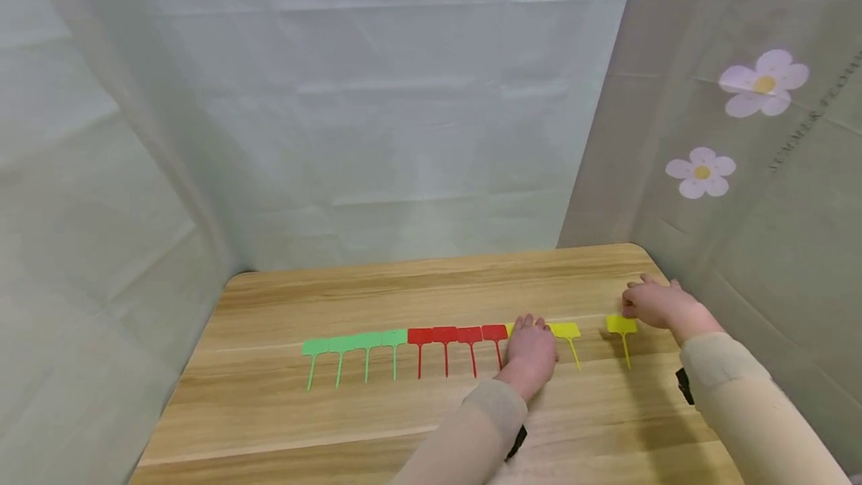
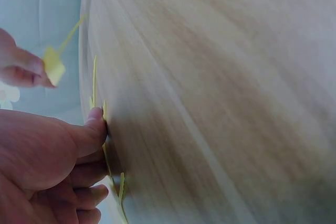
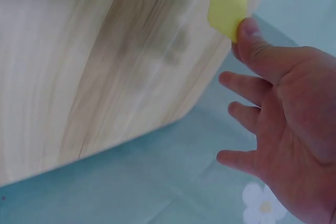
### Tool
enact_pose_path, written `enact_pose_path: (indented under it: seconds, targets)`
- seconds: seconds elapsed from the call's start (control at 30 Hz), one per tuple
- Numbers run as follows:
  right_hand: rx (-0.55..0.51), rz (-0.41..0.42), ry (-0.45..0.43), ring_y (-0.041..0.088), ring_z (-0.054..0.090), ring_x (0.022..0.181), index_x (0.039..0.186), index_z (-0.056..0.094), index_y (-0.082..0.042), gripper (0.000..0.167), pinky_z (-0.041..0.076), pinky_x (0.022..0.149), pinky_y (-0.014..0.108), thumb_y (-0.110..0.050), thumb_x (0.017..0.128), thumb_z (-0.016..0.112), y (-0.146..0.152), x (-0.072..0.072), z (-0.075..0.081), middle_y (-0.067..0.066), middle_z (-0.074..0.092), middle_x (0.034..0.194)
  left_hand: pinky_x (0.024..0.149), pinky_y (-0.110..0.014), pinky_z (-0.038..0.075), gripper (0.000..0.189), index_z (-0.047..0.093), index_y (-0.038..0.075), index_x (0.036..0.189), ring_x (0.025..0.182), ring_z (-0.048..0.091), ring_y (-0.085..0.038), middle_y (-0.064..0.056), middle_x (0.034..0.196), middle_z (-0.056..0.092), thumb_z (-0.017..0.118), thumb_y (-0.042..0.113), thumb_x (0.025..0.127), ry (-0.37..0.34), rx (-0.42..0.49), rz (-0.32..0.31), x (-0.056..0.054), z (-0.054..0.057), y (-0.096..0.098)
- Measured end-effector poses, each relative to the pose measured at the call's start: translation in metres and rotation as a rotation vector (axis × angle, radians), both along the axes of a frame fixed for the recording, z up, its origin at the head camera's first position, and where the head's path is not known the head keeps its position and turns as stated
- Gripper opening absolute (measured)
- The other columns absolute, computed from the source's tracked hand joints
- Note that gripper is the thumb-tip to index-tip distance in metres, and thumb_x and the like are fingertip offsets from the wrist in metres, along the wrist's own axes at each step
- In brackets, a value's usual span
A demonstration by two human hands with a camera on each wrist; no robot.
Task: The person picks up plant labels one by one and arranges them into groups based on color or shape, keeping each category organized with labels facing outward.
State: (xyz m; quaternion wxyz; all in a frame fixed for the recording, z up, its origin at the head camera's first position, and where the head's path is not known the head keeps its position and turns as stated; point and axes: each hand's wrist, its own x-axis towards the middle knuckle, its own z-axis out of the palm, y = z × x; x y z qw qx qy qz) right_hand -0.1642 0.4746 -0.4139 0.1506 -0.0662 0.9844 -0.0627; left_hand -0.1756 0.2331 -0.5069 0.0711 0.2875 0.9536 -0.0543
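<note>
Yellow T-shaped plant labels lie at the right end of a row on the table. My left hand rests on them with its fingers stretched forward, hiding part of the yellow ones; one yellow label shows just right of it. In the left wrist view, its thumb touches the labels near the tabletop. Farther right, my right hand pinches another yellow plant label by its plate between thumb and index finger, raised off the table with the stem toward me. The other fingers of that hand are spread.
Several red labels adjoin the yellow ones on the left, followed by several green labels, all with stems toward me. The wooden table meets pale cloth behind and at both sides; white flowers mark the right cloth.
</note>
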Motion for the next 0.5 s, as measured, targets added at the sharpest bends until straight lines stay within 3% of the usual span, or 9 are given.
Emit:
enact_pose_path:
  seconds: [0.1, 0.17, 0.23, 0.33, 0.5]
  targets:
    - [0.007, -0.014, -0.034, 0.071, 0.029, 0.142, 0.078, 0.051, -0.015, 0.03, 0.035, 0.089, 0.081, -0.006, 0.104, 0.061, -0.011, -0.009, -0.007, 0.023, 0.067, 0.115, 0.126, -0.029, 0.03, 0.053, 0.063, 0.029, 0.152, 0.151, 0.041, -0.011, 0.016, 0.158, 0.052, 0.065, 0.051, 0.104, 0.019, -0.007, -0.011, 0.002, -0.001, 0.001]
    - [-0.011, -0.04, -0.061, 0.07, 0.033, 0.141, 0.077, 0.049, -0.015, 0.031, 0.034, 0.086, 0.077, -0.005, 0.104, 0.058, -0.016, -0.014, -0.012, 0.01, 0.059, 0.091, 0.125, -0.029, 0.03, 0.053, 0.063, 0.029, 0.151, 0.151, 0.042, -0.01, 0.016, 0.158, 0.053, 0.066, 0.052, 0.103, 0.024, -0.004, -0.011, 0.003, -0.002, 0.001]
    - [-0.028, -0.069, -0.085, 0.069, 0.031, 0.142, 0.077, 0.049, -0.014, 0.031, 0.033, 0.087, 0.078, -0.004, 0.105, 0.056, -0.019, -0.018, -0.018, 0.004, 0.047, 0.081, 0.125, -0.029, 0.03, 0.053, 0.064, 0.029, 0.151, 0.151, 0.042, -0.01, 0.016, 0.158, 0.053, 0.067, 0.052, 0.103, 0.024, 0.004, -0.006, 0.002, -0.003, 0.001]
    - [-0.032, -0.078, -0.089, 0.069, 0.029, 0.143, 0.077, 0.048, -0.013, 0.03, 0.032, 0.092, 0.085, -0.002, 0.104, 0.055, -0.022, -0.022, -0.026, 0.005, 0.049, 0.086, 0.126, -0.03, 0.03, 0.053, 0.064, 0.029, 0.151, 0.151, 0.042, -0.011, 0.015, 0.157, 0.053, 0.067, 0.051, 0.103, 0.023, 0.01, -0.001, 0.002, -0.003, 0.0]
    - [-0.036, -0.072, -0.068, 0.07, 0.023, 0.146, 0.081, 0.056, -0.012, 0.022, 0.018, 0.097, 0.098, -0.004, 0.102, 0.059, -0.024, -0.028, -0.037, 0.021, 0.061, 0.118, 0.125, -0.03, 0.031, 0.052, 0.064, 0.029, 0.15, 0.15, 0.043, -0.01, 0.016, 0.156, 0.054, 0.067, 0.051, 0.103, 0.025, 0.012, 0.001, 0.001, -0.001, -0.001]
